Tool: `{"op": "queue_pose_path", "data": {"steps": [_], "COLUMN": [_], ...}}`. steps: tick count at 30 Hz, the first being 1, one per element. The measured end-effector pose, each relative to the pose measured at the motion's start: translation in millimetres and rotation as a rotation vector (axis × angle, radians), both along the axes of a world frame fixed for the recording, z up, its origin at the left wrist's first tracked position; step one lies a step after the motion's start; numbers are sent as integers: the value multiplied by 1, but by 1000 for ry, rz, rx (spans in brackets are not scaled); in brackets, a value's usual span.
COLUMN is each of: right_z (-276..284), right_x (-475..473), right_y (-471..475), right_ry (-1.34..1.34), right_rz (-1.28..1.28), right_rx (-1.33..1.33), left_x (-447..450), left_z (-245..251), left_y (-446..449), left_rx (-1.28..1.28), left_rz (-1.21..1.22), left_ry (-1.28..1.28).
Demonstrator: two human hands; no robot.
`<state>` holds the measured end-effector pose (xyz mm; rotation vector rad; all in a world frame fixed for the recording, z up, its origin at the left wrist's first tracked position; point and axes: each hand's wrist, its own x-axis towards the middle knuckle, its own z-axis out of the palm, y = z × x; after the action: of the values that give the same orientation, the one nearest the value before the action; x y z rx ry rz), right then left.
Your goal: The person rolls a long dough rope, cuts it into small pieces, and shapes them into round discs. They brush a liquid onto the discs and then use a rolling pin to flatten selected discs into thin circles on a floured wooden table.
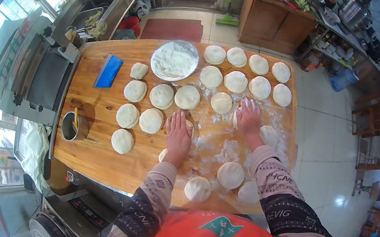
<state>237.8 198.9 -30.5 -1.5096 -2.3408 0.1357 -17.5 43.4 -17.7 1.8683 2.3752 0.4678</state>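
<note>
Many flattened round dough pieces (pixel 187 97) lie on a floured wooden table (pixel 106 160). My left hand (pixel 178 132) rests palm down, fingers extended, on one dough round, whose edge shows at its right side. Under my right hand (pixel 249 117), also flat, another round shows at the left edge. Near the fingers of the right hand is a smaller-looking dough round (pixel 221 103). Beyond the rounds stands a metal bowl of white flour (pixel 174 60), with a folded dough lump (pixel 138 70) to its left. More rounds (pixel 230 175) lie close to my body.
A blue-bladed dough scraper (pixel 108 71) lies at the far left of the table. A metal pot (pixel 74 126) with a yellow handle in it stands near the left edge. Beside the table is a dough-rolling machine (pixel 46 79). A wooden cabinet (pixel 272 24) stands beyond the far right corner.
</note>
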Motion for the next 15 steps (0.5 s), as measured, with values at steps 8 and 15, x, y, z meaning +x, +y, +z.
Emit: {"op": "queue_pose_path", "data": {"steps": [8, 15], "right_z": [-13, 4], "right_x": [-1, -6], "right_y": [-5, 4], "right_ry": [-66, -98], "right_rz": [-55, -24], "right_rx": [4, 20], "left_x": [12, -21], "left_z": [-3, -6], "left_y": [19, 10], "left_rx": [-71, 122], "left_rz": [120, 95], "left_ry": [-16, -681]}}
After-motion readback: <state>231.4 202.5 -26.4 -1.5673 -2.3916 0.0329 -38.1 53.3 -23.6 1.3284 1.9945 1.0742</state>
